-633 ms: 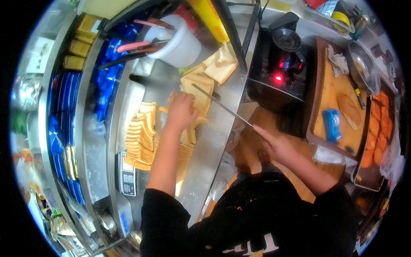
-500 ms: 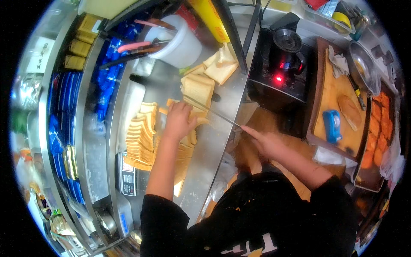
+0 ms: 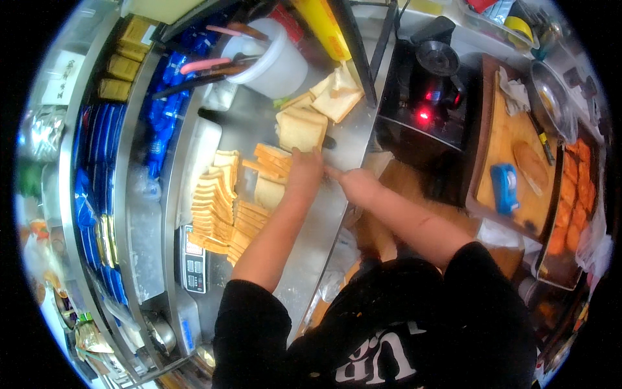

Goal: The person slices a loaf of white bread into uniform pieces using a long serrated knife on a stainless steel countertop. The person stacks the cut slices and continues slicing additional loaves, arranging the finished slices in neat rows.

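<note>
My left hand [image 3: 306, 165] grips the near edge of a stack of white bread slices [image 3: 302, 128] on the steel counter. My right hand [image 3: 358, 186] is closed round the handle of a knife [image 3: 333, 173] just to the right of it. The knife's blade is mostly hidden by my left hand. Left of my left hand lie cut crust strips [image 3: 272, 159], with a pale piece of bread [image 3: 267, 192] below them. More bread slices [image 3: 212, 201] stand in leaning rows farther left, and loose slices [image 3: 337, 96] lie beyond the stack.
A white bucket of utensils [image 3: 275, 68] stands at the back of the counter, a digital scale [image 3: 194, 262] at its left. To the right are a black jug [image 3: 435, 71] on a cooktop, a wooden board [image 3: 495, 146] and a tray of orange pieces [image 3: 570, 207].
My left hand has moved right and away from the crusts onto the bread stack. My right hand has come in left with the knife, close to my left hand.
</note>
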The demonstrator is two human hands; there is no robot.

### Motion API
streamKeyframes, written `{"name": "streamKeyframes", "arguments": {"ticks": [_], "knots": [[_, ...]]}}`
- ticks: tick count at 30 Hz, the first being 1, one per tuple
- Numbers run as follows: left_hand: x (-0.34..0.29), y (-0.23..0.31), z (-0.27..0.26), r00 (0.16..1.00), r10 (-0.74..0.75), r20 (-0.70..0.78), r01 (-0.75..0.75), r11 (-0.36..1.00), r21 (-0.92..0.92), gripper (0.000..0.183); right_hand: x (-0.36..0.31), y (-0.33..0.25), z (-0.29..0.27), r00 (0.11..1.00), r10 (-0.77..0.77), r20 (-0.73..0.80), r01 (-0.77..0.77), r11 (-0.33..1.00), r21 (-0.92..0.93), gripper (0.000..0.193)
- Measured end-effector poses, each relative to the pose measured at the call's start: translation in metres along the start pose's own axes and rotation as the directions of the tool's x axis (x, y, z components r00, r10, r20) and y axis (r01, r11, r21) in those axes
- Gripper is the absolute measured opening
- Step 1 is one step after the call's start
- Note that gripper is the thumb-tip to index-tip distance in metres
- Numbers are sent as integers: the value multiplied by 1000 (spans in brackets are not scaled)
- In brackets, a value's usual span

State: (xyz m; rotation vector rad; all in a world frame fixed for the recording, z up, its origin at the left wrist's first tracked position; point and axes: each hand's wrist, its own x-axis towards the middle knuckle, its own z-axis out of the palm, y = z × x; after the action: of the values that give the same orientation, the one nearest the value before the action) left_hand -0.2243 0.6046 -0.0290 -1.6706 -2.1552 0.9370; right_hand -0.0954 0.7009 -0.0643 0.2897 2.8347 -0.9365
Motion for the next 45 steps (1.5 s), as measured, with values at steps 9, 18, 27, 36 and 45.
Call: {"name": "streamKeyframes", "arguments": {"ticks": [9, 18, 27, 36, 45], "knots": [[2, 4, -1, 991, 113, -69, -118, 991, -64, 31, -37, 18, -4, 996, -26, -80, 28, 999, 29, 88], [5, 5, 1, 998, 60, -14, -61, 993, -100, 30, -145, 39, -40, 979, 119, 165, -96, 986, -139, 86], [1, -16, -47, 968, 49, 247, 70, 890, -451, 45, -266, 37, -76, 985, 152, 79, -152, 988, -13, 66], [45, -40, -32, 989, -114, 91, 146, 726, -672, 61, -246, 35, -39, 932, 319, -174, -248, 909, 335, 64], [-7, -61, -48, 998, -55, 22, 59, 856, -513, 28, -165, 36, -31, 975, 143, -173, -81, 943, 322, 66]]}}
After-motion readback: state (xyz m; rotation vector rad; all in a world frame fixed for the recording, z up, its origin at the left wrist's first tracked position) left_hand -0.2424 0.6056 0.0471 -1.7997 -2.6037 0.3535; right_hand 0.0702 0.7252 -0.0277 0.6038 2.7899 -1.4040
